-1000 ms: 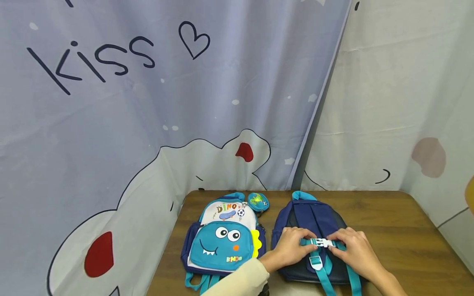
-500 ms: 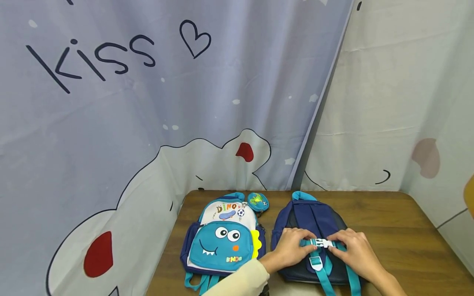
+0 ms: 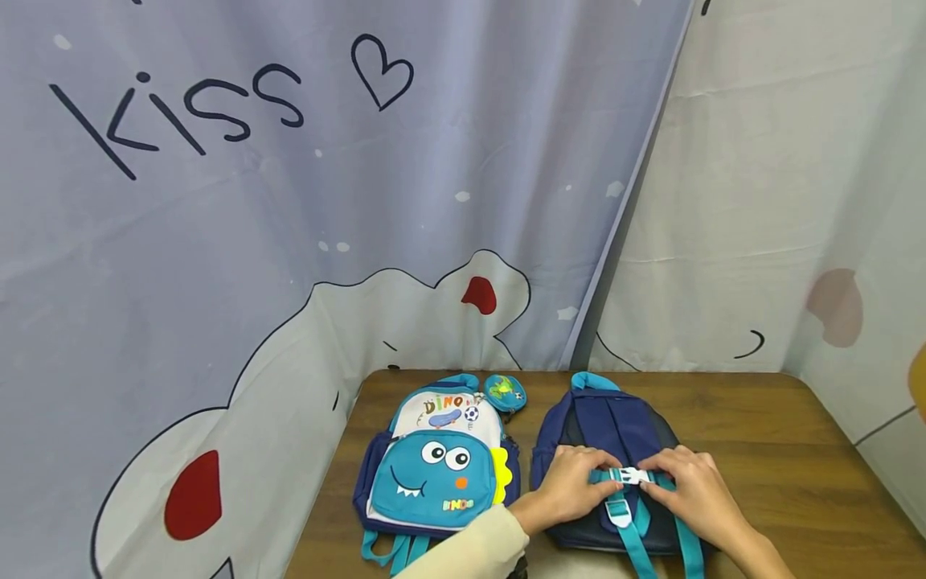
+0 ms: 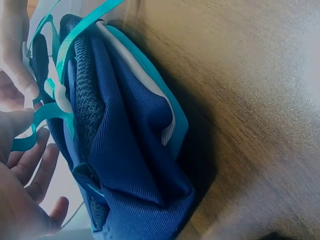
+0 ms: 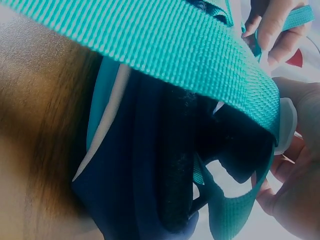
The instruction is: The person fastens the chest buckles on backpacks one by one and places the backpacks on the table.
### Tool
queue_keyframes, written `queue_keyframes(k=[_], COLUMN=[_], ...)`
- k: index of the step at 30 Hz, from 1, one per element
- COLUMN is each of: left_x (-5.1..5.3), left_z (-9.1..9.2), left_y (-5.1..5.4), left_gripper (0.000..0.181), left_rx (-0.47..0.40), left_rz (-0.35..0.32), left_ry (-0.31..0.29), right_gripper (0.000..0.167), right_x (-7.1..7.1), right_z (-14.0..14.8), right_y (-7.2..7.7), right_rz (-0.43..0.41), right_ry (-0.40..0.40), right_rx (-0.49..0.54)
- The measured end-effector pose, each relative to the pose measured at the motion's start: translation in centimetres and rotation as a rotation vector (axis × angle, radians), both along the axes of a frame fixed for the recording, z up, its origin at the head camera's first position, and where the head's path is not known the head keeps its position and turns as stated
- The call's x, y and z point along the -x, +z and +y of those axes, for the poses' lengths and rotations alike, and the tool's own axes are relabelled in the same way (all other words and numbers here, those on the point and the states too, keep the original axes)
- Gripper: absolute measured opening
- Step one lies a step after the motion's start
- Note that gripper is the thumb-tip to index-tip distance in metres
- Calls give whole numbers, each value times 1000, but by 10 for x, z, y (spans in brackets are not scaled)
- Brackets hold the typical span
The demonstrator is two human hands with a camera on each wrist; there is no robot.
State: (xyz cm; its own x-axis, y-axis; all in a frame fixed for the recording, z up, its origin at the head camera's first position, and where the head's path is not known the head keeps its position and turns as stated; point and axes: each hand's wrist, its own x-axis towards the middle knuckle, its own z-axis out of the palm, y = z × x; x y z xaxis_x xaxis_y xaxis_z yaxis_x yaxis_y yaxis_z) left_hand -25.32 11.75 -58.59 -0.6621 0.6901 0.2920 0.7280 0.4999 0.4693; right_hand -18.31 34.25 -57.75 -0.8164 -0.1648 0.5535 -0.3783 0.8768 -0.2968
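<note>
A navy backpack lies with its strap side up on the table, its teal straps trailing toward me. Across it runs a white side-release buckle on teal webbing. Its two halves meet end to end; whether they are locked I cannot tell. My left hand pinches the buckle's left end and webbing between thumb and fingers. From the other side, my right hand pinches the right end. In the right wrist view, teal webbing covers much of the backpack, and the white buckle part touches the right hand.
Left of it lies a second backpack with a dinosaur face, front up. A small round teal pouch is by its top. Both lie on a brown wooden table. Printed curtains hang behind the far edge.
Both hands stay on the buckle, with barely any visible movement. The head view has shifted very slightly.
</note>
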Motion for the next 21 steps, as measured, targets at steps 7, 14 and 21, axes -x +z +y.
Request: queue_keyframes(k=[7, 14, 21], left_x=[-1, -3, -5], left_z=[5, 7, 13], left_y=[1, -4, -6], left_gripper=[23, 24, 25], left_rx=[16, -16, -79], left_rz=[12, -16, -67], left_ry=[11, 23, 42], right_gripper=[36, 45, 49], right_x=[3, 5, 8], right_z=[-1, -2, -4], right_y=[0, -3, -4], right_rz=[34, 89, 137], right_ry=[19, 92, 136], right_rx=[-41, -69, -46])
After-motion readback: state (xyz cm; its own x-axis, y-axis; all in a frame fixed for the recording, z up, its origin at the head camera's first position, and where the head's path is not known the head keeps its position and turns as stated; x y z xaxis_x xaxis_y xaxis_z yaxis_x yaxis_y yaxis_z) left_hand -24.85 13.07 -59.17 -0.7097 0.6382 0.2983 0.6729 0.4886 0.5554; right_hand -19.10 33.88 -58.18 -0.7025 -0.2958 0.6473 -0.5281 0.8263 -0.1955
